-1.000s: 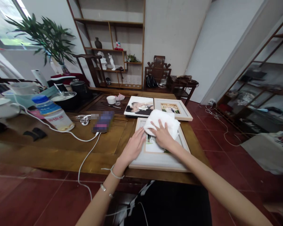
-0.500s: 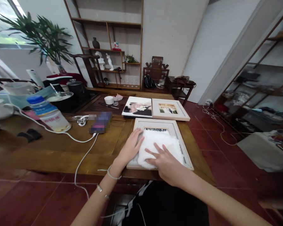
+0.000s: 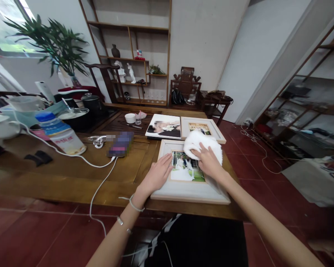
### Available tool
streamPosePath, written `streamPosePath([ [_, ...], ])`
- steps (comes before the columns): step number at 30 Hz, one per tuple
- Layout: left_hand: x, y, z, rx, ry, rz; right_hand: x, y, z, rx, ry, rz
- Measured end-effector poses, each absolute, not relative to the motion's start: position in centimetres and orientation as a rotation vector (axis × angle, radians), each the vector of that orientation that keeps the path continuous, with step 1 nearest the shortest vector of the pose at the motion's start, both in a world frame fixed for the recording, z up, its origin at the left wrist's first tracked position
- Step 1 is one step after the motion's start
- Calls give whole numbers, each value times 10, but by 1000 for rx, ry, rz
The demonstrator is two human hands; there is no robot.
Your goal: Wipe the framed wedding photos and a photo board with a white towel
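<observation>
Fingers [image 3: 199,152] of our right hand [image 3: 208,163] curl over a bunched white cloth [image 3: 202,142], gripping it at the far right corner of the white picture frame [image 3: 183,190]. Our left hand [image 3: 158,174] rests flat and open on its left border. The frame lies at the bench's [image 3: 72,174] near edge, with a second frame [image 3: 213,129] just beyond and bare wood to the left.

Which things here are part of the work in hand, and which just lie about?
In use: white cloth, near picture frame, left hand, right hand.
Lying about: bottle, phone, cup, unframed photo, far frame.
</observation>
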State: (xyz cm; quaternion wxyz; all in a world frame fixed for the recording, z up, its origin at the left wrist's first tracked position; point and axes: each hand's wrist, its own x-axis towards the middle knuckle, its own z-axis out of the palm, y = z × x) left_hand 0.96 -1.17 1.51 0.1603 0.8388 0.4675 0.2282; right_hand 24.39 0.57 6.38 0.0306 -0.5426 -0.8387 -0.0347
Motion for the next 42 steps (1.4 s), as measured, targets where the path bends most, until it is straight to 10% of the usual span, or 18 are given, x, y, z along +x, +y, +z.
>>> streamPosePath([
  [42, 11, -8, 9, 2432, 1392, 664, 257, -56, 76, -1641, -2828, -85],
])
